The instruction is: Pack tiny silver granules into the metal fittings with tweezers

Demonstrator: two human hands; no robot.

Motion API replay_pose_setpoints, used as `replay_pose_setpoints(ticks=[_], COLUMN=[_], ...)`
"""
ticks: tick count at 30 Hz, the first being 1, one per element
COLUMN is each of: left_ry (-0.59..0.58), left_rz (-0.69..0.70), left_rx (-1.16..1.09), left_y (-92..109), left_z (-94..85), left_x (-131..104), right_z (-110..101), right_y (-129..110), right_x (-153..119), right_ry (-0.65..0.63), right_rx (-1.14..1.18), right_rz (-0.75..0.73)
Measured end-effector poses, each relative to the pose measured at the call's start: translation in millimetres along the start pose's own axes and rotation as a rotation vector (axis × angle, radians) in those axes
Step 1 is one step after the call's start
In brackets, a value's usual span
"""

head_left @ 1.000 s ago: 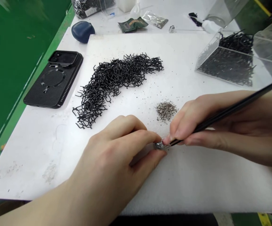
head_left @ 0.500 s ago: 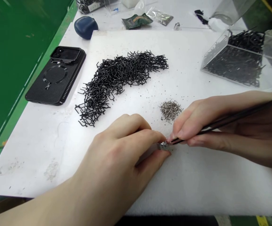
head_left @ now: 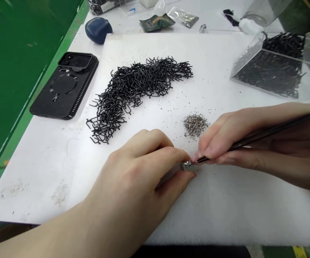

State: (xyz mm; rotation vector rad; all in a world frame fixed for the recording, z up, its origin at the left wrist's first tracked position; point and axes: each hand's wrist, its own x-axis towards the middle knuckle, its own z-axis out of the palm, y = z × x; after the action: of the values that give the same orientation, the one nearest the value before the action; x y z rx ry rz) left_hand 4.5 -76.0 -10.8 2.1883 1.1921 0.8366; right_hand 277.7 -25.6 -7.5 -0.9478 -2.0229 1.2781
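Between the thumb and forefinger of my left hand (head_left: 141, 175) is a small shiny metal piece (head_left: 188, 165), mostly covered by the fingers. My right hand (head_left: 241, 143) is closed around dark tweezers (head_left: 267, 135), held like a pen. Their tips meet the right side of the metal piece; whether they pinch anything there is too small to tell. Just beyond the fingertips lies a little heap of tiny metal bits (head_left: 196, 124). Farther back, a curved pile of bent black pieces (head_left: 141, 80) spreads over the white foam sheet (head_left: 211, 215).
A black phone (head_left: 65, 86) lies at the left, with a dark blue rounded object (head_left: 98, 30) behind it. At the right stands a clear bin (head_left: 267, 71) of black pieces. A green packet (head_left: 157, 23) and a clear bag (head_left: 184, 17) lie at the back.
The view has shifted very slightly. Both hands keep their hold, and the tweezer tips stay at the metal piece.
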Motion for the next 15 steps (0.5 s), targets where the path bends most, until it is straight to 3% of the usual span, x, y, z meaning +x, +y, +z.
replay_pose_setpoints(ticks=[2,5,10,15], left_ry=[0.027,-0.048,-0.061,0.005], left_rz=[0.023,-0.021,-0.025,-0.011], left_rx=[-0.013,0.014,0.017,0.006], left_y=[0.7,2.0,1.8,-2.3], left_z=[-0.2,-2.3,-2.2,5.5], left_x=[0.6,1.4,2.3,0.1], right_z=[0.7,-0.8,-3.6,-2.9], right_y=[0.8,-0.2,-2.3,-1.3], right_x=[0.1,0.1,-1.8,-1.9], right_ry=[0.006,0.003,-0.027,-0.011], right_rx=[-0.001,0.006,-0.003,-0.01], right_rz=[0.0,0.001,-0.006,0.011])
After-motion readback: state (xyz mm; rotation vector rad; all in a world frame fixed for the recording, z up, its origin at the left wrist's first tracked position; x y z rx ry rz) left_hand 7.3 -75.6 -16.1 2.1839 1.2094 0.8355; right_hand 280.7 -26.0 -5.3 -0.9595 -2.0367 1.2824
